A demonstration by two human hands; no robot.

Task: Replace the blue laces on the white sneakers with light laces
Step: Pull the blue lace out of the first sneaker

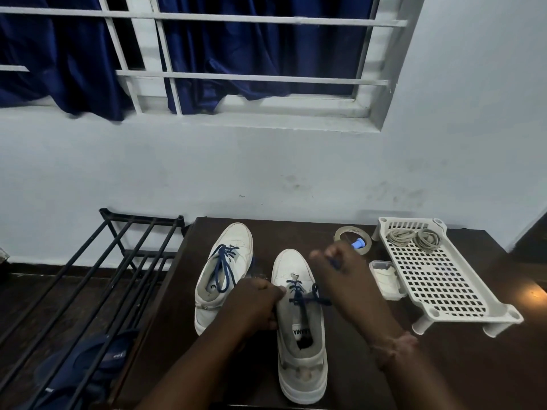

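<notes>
Unlacing the right-hand sneaker on the table.
Left of the right sneaker (pixel 300 324) stood the left sneaker (pixel 225 273), blue lace intact. The left hand (pixel 254 303) gripped the right sneaker's side; the right hand (pixel 340 270) pinched its soft, limp blue lace (pixel 302 297), best pulled near the eyelet. Light laces (pixel 414 239) lay coiled in the rack (pixel 438 279), farther right.

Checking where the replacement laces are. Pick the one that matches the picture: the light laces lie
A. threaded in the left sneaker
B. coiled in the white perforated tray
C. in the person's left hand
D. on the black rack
B: the light laces lie in two coils at the far end of the white perforated tray.
</notes>
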